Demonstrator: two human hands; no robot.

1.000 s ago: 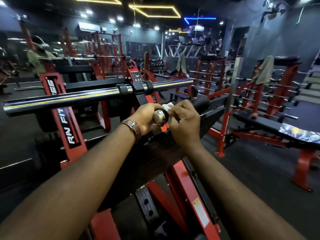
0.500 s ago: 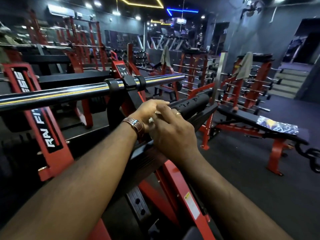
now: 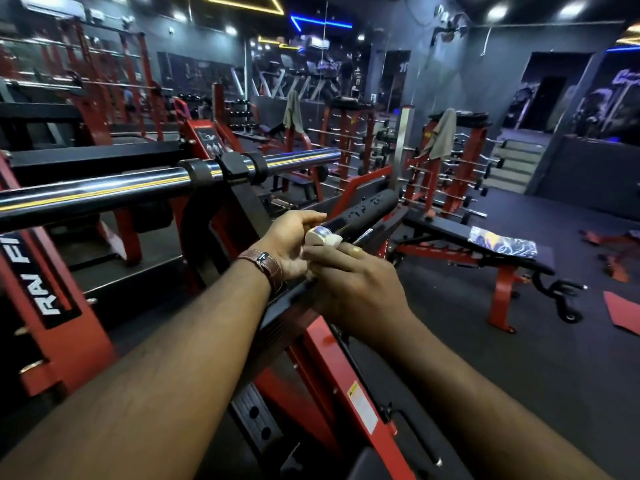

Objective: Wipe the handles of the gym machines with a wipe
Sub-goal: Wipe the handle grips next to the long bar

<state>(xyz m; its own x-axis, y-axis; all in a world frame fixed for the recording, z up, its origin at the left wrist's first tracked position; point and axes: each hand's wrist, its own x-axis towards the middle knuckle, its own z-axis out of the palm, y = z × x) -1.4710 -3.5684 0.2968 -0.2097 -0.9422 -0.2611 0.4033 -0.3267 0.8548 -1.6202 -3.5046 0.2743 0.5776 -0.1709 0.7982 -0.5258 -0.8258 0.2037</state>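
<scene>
Pinching a white wipe, both hands meet at the handle.

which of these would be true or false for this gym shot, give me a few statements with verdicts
1. A wristwatch sits on the left wrist. True.
2. The wipe lies on the floor. False: it is at the handle end, between both hands.
3. The right hand hangs idle. False: it holds the wipe to the handle's metal end.
4. The left hand curls round the handle end. True.
5. A towel hangs over a red rack. True.
</scene>
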